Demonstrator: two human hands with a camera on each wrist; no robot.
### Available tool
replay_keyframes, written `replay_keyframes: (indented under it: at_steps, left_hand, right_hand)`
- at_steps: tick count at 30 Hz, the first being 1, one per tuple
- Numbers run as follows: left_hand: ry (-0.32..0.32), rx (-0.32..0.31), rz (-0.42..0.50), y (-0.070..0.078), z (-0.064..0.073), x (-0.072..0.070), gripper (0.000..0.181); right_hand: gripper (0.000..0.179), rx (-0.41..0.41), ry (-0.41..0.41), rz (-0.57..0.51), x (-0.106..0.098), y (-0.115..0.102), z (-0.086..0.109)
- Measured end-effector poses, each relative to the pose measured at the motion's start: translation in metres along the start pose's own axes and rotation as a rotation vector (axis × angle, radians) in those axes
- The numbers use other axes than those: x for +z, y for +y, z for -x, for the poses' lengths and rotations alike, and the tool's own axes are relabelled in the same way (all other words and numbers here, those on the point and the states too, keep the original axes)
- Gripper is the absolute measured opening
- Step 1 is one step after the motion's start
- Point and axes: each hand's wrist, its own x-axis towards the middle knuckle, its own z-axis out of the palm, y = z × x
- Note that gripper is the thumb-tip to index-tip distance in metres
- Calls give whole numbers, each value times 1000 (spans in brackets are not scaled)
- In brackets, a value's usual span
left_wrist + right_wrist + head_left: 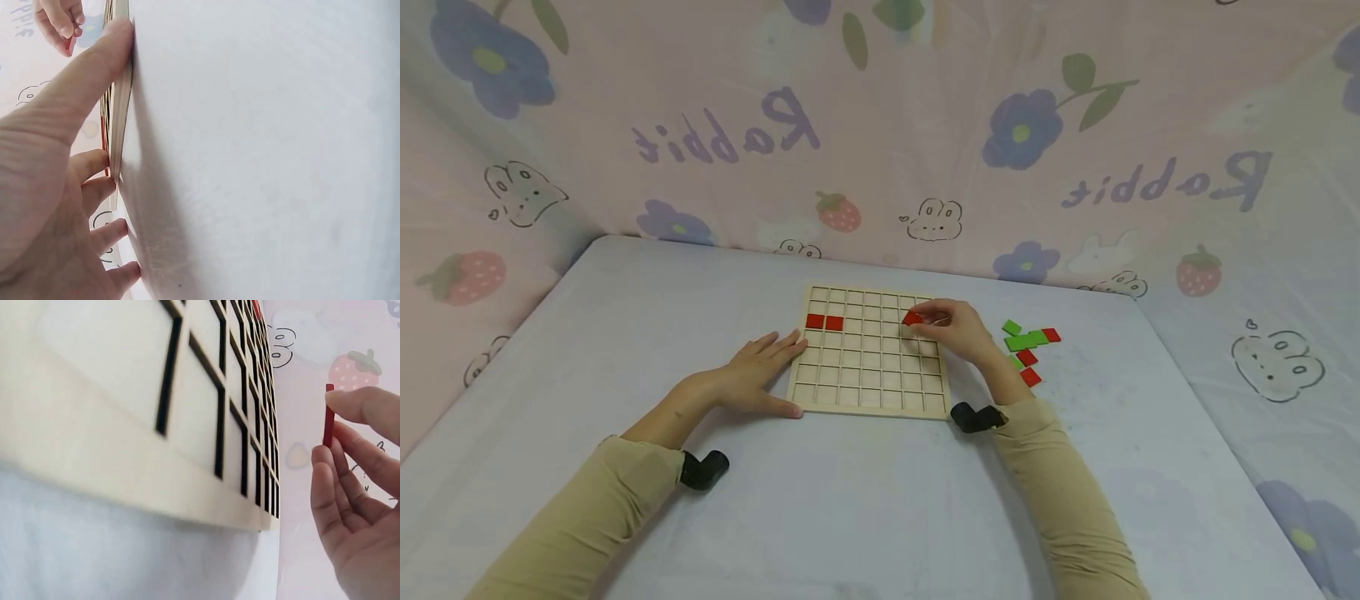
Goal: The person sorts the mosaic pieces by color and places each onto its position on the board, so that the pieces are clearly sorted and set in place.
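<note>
A pale wooden grid board (871, 411) lies on the table, with two red square tiles (824, 322) side by side in cells near its left edge. My left hand (748, 373) rests with spread, straight fingers against the board's left edge, its thumb at the near corner. Above the right part of the grid, my right hand (958, 329) pinches a thin red square tile (329, 415) between thumb and fingers. In the right wrist view this tile is seen edge-on, apart from the board.
Right of the board lies a loose group of green tiles (1021, 342) and red tiles (1031, 377). A white cloth covers the table (865, 500). Behind it hangs a patterned curtain (865, 125). Black curved pieces (704, 471) sit at both sleeve cuffs.
</note>
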Motion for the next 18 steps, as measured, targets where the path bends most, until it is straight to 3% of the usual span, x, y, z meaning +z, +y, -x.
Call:
replay_keyframes:
  at_steps: [18]
  left_hand:
    - [2,-2,2,0,-1,0,101]
  right_hand:
    - [35,-24,-60,-26,16,-13,-11]
